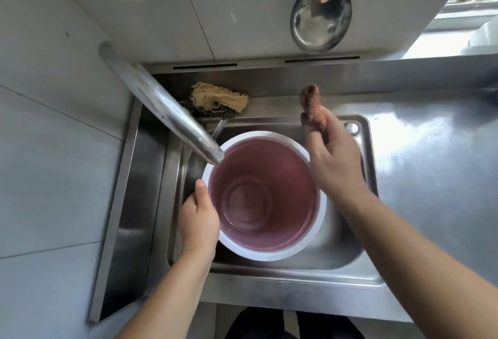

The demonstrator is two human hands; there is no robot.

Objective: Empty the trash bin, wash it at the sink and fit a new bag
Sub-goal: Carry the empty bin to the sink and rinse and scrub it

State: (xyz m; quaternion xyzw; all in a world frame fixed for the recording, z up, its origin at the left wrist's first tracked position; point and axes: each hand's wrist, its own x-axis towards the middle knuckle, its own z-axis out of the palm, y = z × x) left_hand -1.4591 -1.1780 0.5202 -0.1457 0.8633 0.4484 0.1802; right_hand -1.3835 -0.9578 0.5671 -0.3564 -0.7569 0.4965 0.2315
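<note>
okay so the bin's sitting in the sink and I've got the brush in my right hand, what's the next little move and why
Probably lower the brush into the bin and start scrubbing its wall. Your right hand holds it above the far rim, your left hand grips the near rim, and the inside looks empty apart from a little water at the bottom.

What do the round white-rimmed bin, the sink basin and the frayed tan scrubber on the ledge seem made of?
Round white-rimmed bin: likely plastic, smooth moulded rings inside. Sink basin: brushed stainless steel, grey with soft reflections. Frayed tan scrubber: fibrous, perhaps loofah, with loose strands.
</note>
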